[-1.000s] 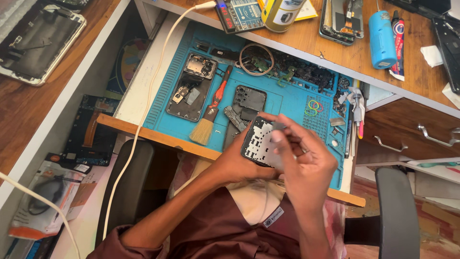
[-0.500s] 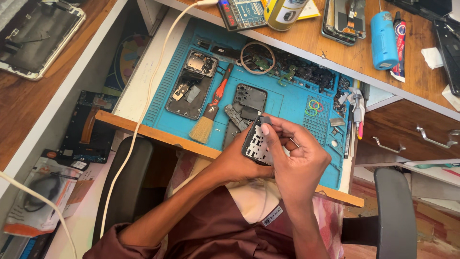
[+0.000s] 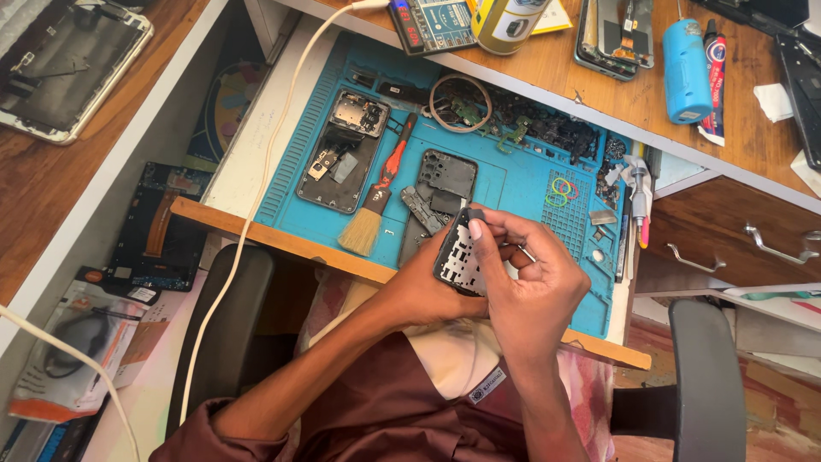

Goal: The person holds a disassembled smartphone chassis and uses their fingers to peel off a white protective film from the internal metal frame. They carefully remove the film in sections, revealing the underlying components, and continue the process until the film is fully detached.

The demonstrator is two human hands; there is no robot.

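My left hand (image 3: 425, 287) grips a small dark phone frame part (image 3: 458, 257) from below, just above the front edge of the blue work mat (image 3: 513, 184). My right hand (image 3: 534, 287) closes around the part's right side, its fingertips pressing on the top edge; a thin metal tool seems to poke out between its fingers. On the mat beyond lie an opened phone body (image 3: 342, 152), a second dark phone frame (image 3: 440, 184) and a red-handled brush (image 3: 376, 201).
Small parts and coloured rings (image 3: 560, 190) are scattered across the mat's far side. The wooden desk holds a blue bottle (image 3: 686, 60), a yellow can (image 3: 505, 21) and another opened phone (image 3: 616, 34). A white cable (image 3: 265, 180) runs down the left. A drawer (image 3: 735, 235) stands at right.
Both hands have shifted slightly lower with the part. My right hand has moved its fingers from the part's face up onto its top edge.
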